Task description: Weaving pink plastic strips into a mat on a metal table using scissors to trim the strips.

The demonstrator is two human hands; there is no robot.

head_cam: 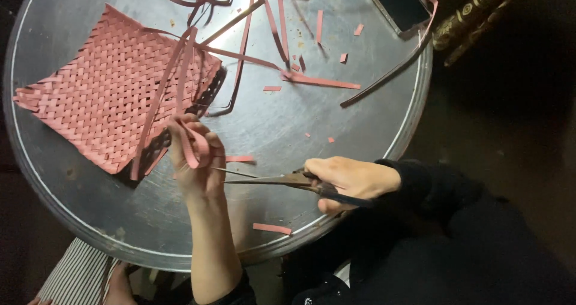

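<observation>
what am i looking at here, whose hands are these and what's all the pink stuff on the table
This is one picture from a camera worn on a person's head, looking down at their own two bare hands. They work over a round metal table. On it lies a woven pink mat with long loose strips trailing from it, plus small cut scraps. The left hand holds a pink strip looped around its fingers. The right hand holds scissors, blades pointing toward that strip.
</observation>
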